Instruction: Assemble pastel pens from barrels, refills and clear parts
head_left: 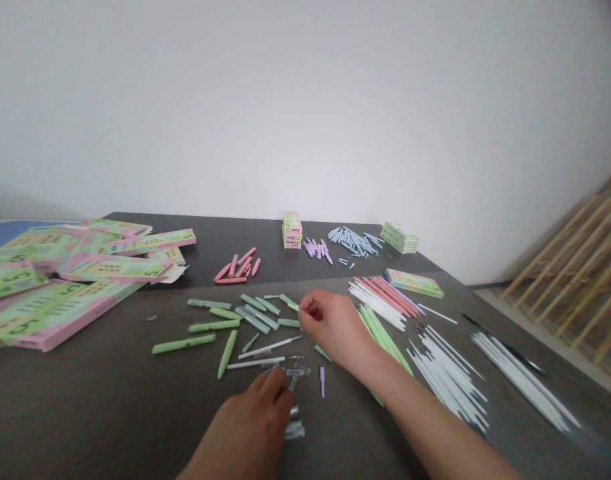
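My left hand (258, 423) is low in the middle of the head view, fingers curled down at small clear plastic pieces (298, 372). Its fingertips are hidden, so what they grip does not show. Further up, my right hand (332, 327) has thumb and forefinger closed in a pinch by the green pen caps (255, 319). Anything between those fingers is too small to make out. Two thin white sticks with clear tips (258, 362) lie just beyond my left hand. A small purple piece (322, 381) rests between my forearms.
Bundles of white sticks (450, 373) and green sticks (385, 337) lie right. Pink pieces (240, 267), purple pieces (318, 250) and blue pieces (355, 240) are at the back. Printed boxes (110, 267) heap up left; stacked small boxes (292, 230) stand behind.
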Demonstrator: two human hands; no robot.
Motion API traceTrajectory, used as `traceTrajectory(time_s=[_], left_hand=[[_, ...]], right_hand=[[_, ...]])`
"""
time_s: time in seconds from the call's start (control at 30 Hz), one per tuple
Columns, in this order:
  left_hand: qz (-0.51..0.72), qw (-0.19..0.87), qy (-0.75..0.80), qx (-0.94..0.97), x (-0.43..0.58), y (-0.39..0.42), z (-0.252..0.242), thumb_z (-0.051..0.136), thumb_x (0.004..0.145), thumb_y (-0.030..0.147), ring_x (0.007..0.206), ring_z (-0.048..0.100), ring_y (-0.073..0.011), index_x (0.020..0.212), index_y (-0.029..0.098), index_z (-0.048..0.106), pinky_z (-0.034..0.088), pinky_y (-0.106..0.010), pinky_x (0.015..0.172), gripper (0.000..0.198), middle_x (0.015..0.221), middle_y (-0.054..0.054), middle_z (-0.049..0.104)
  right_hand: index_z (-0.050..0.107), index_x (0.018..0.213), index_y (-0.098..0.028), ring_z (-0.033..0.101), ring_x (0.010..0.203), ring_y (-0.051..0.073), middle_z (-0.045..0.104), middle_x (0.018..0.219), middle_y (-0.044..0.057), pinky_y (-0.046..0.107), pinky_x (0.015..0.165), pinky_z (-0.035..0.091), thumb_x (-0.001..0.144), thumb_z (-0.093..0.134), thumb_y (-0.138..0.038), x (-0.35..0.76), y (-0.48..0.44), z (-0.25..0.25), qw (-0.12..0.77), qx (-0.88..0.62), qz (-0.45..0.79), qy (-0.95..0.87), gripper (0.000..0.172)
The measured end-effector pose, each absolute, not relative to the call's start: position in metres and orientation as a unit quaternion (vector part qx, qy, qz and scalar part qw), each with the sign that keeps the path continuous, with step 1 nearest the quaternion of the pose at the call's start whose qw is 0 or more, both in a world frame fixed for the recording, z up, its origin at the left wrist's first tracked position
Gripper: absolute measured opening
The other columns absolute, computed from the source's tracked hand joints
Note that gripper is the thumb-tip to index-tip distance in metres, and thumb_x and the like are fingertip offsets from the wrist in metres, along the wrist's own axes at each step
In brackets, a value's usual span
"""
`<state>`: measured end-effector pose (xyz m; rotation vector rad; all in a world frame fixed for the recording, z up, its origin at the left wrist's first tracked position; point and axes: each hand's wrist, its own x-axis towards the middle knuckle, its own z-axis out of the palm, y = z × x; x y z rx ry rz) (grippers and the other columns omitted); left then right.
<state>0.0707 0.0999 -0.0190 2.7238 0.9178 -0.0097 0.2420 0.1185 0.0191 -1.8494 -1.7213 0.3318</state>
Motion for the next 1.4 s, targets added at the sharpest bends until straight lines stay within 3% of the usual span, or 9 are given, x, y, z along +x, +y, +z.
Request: traceTrajectory(time_s=[0.1,0.23,0.4,0.57,0.7,0.97,1.4], left_hand=[[-0.008,0.15,0.325,0.934,0.072,0.099,-0.02,0.037,0.073,0.003,0.092,0.059,-0.0233,0.091,0.022,0.063,0.052,-0.038,0.076,0.036,0.103,-0.007,0.061],[-0.009,0.176,0.349,0.92,0.073,0.099,-0.016,0.037,0.076,0.006,0.092,0.06,-0.021,0.092,0.022,0.062,0.049,-0.034,0.077,0.034,0.102,-0.006,0.062],[0.029,0.227,0.41,0.883,0.068,0.106,-0.008,0.037,0.081,0.016,0.076,0.062,-0.0165,0.08,0.022,0.059,0.044,-0.026,0.067,0.023,0.083,-0.002,0.066],[0.067,0.256,0.459,0.848,0.067,0.112,-0.002,0.043,0.077,0.023,0.058,0.057,-0.013,0.075,0.022,0.057,0.038,-0.022,0.056,0.014,0.064,0.003,0.063],[0.109,0.262,0.458,0.842,0.071,0.11,0.003,0.045,0.077,0.027,0.046,0.047,-0.011,0.071,0.022,0.057,0.033,-0.02,0.047,0.014,0.05,0.006,0.052],[0.156,0.306,0.468,0.815,0.07,0.108,0.01,0.047,0.075,0.031,0.044,0.041,-0.0104,0.071,0.022,0.061,0.029,-0.019,0.044,0.017,0.047,0.006,0.044],[0.174,0.309,0.45,0.82,0.066,0.107,0.005,0.048,0.076,0.034,0.044,0.043,-0.011,0.074,0.023,0.062,0.031,-0.019,0.043,0.019,0.048,0.005,0.049]], right_hand=[[0.065,0.077,-0.015,0.057,0.056,0.011,0.063,0.063,0.0,0.021,0.054,0.043,0.074,0.058,-0.021,0.257,0.094,0.013,0.423,-0.611,0.34,-0.577,0.009],[0.07,0.078,-0.015,0.056,0.056,0.01,0.062,0.064,0.0,0.024,0.056,0.048,0.069,0.068,-0.028,0.269,0.076,-0.004,0.464,-0.548,0.472,-0.512,0.015],[0.073,0.082,-0.019,0.058,0.062,0.011,0.062,0.076,0.002,0.024,0.055,0.05,0.071,0.066,-0.029,0.273,0.073,-0.008,0.49,-0.533,0.447,-0.525,0.017],[0.07,0.078,-0.016,0.056,0.054,0.009,0.064,0.061,-0.001,0.022,0.054,0.048,0.063,0.074,-0.026,0.281,0.075,0.001,0.526,-0.567,0.434,-0.463,0.018],[0.069,0.074,-0.016,0.057,0.054,0.009,0.066,0.062,0.0,0.021,0.053,0.046,0.065,0.072,-0.023,0.272,0.071,0.001,0.511,-0.547,0.467,-0.47,0.011],[0.072,0.076,-0.018,0.059,0.062,0.012,0.069,0.07,0.001,0.022,0.057,0.045,0.066,0.068,-0.016,0.252,0.065,-0.001,0.483,-0.554,0.463,-0.496,0.011],[0.071,0.076,-0.02,0.057,0.061,0.01,0.066,0.068,-0.001,0.021,0.056,0.042,0.068,0.066,-0.013,0.254,0.062,0.003,0.505,-0.551,0.423,-0.512,0.012]])
